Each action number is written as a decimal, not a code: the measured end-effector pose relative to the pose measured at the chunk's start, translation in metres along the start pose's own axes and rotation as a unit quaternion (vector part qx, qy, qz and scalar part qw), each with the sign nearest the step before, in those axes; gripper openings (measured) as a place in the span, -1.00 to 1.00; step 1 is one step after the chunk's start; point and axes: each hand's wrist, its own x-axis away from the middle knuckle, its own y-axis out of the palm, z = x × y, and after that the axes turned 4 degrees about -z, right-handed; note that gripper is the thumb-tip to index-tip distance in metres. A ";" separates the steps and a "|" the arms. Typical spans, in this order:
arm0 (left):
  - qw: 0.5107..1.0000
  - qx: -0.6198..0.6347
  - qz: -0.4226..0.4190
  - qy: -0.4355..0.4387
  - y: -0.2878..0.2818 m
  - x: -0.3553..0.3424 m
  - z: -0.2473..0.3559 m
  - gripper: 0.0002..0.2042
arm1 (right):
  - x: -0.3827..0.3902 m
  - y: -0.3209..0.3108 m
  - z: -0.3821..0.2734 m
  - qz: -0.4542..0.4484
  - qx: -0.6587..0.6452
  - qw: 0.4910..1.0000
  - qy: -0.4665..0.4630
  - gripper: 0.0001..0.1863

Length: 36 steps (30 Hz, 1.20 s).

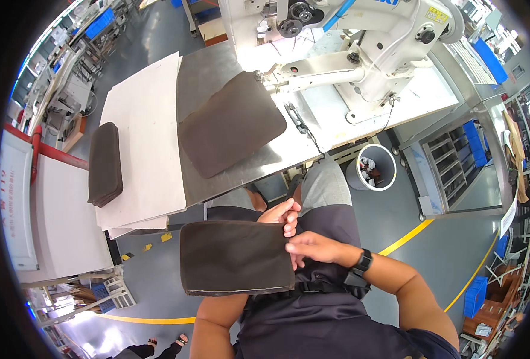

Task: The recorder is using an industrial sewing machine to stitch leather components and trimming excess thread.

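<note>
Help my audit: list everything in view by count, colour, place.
Metal table: 1, grey, ahead
Sewing machine: 1, white, on table
White sheets: several, white, table's left
Brown stack: 1, dark brown, on white sheets
Table panel: 1, dark brown, by sewing machine
Thread snips: 1, dark, beside table panel
Waste bin: 1, white, floor, right
Wheeled cart: 1, silver, right
Blue bins: several, blue, background
Floor lines: several, yellow, floor
Co-worker's sandals: 2, dark, lower left
Held panel: 1, dark brown, above lap
Watch: 1, black, right wrist
Left hand: 1, bare, held panel's upper-right corner
Right hand: 1, bare, pinching right edge
</note>
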 end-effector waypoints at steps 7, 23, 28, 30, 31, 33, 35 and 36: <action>0.976 -0.100 0.145 0.127 -0.001 0.022 0.005 -0.72 | -0.028 0.037 -0.034 -0.017 -0.009 1.000 -0.019 -0.53; 0.962 -0.192 0.170 0.097 -0.032 0.033 -0.011 -0.71 | -0.059 0.108 -0.140 -0.243 0.223 0.933 -0.142 -0.25; 0.954 -0.210 0.165 0.136 -0.020 0.038 -0.011 -0.73 | -0.055 0.056 -0.090 -0.180 0.359 0.903 -0.155 -0.52; 0.943 -0.245 0.165 0.150 -0.012 0.042 -0.010 -0.73 | -0.026 0.030 -0.077 -0.137 0.262 0.951 -0.091 -0.52; 0.938 -0.268 0.144 0.167 -0.005 0.044 -0.008 -0.74 | -0.011 0.021 -0.078 -0.110 0.269 0.954 -0.076 -0.53; 0.876 -0.397 0.164 0.218 0.012 0.043 -0.001 -0.78 | 0.023 0.007 -0.094 -0.036 0.285 0.956 -0.056 -0.57; 0.813 -0.482 0.182 0.271 0.034 0.050 0.006 -0.82 | 0.059 0.008 -0.120 0.039 0.275 0.949 -0.152 -0.57; 0.783 -0.511 0.191 0.297 0.044 0.055 0.014 -0.85 | 0.078 0.014 -0.135 0.103 0.264 0.935 -0.213 -0.58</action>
